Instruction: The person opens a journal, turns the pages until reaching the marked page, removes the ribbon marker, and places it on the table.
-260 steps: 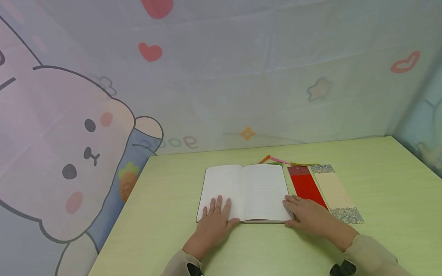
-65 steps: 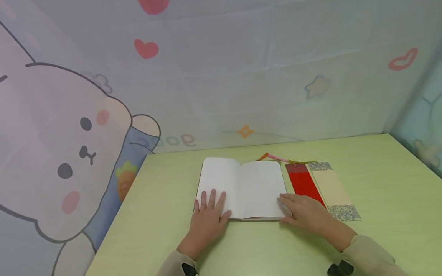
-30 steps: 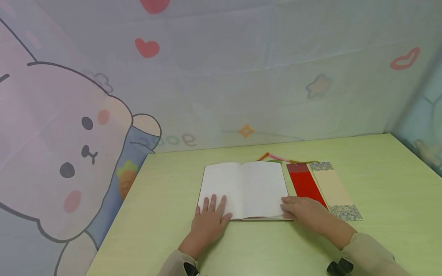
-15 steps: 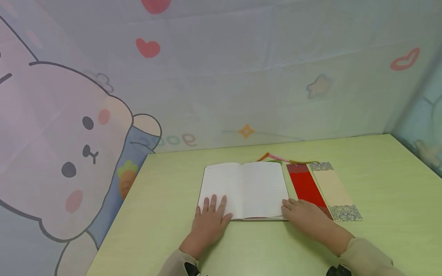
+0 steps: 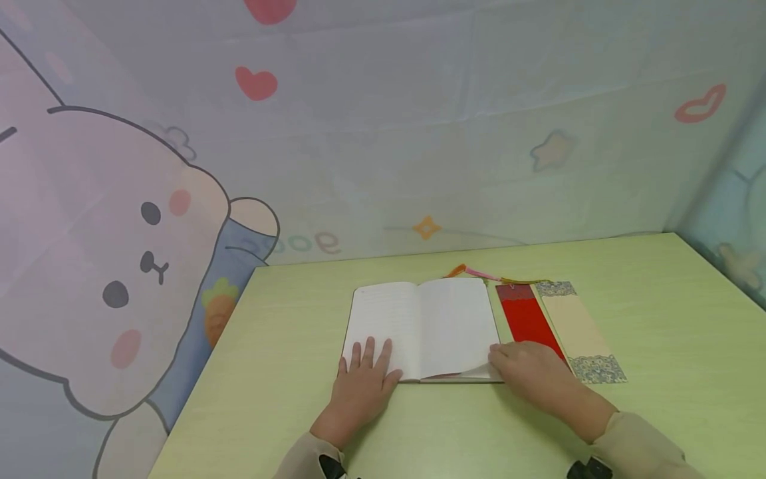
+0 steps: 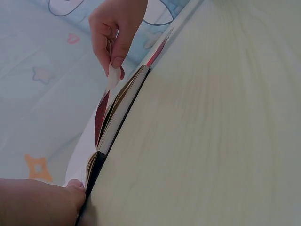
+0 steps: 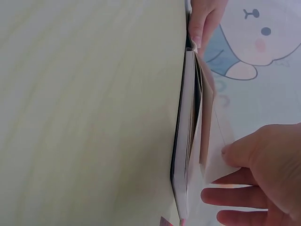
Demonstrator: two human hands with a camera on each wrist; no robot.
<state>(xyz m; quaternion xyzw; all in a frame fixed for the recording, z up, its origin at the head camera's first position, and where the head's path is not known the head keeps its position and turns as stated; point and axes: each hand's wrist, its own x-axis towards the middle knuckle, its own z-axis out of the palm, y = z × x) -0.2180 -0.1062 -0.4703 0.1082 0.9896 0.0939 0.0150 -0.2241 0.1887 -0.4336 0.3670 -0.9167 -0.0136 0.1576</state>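
Note:
An open notebook (image 5: 459,319) with white pages lies on the table. My left hand (image 5: 361,392) rests on the lower part of its left page, fingers straight and spread. At the lower right corner my right hand (image 5: 532,372) pinches a page (image 7: 221,155) between thumb and fingers and holds it raised; the left wrist view shows the lifted page (image 6: 114,77) too. Under that page a dark red strip (image 6: 101,117) shows. A red bookmark (image 5: 529,319) lies right of the notebook, its lower end hidden by my right hand. Beside it is a cream bookmark (image 5: 577,326) with patterned ends.
Orange, pink and olive ribbons (image 5: 481,273) lie behind the notebook. The light green table (image 5: 287,332) ends at the back against a printed cloth (image 5: 383,166) with a cartoon rabbit. Black straps (image 5: 589,470) sit at both wrists.
The right page's lower corner has risen with my right hand, where half a second ago it lay flatter. My left hand has stayed in place. The bookmarks have not moved.

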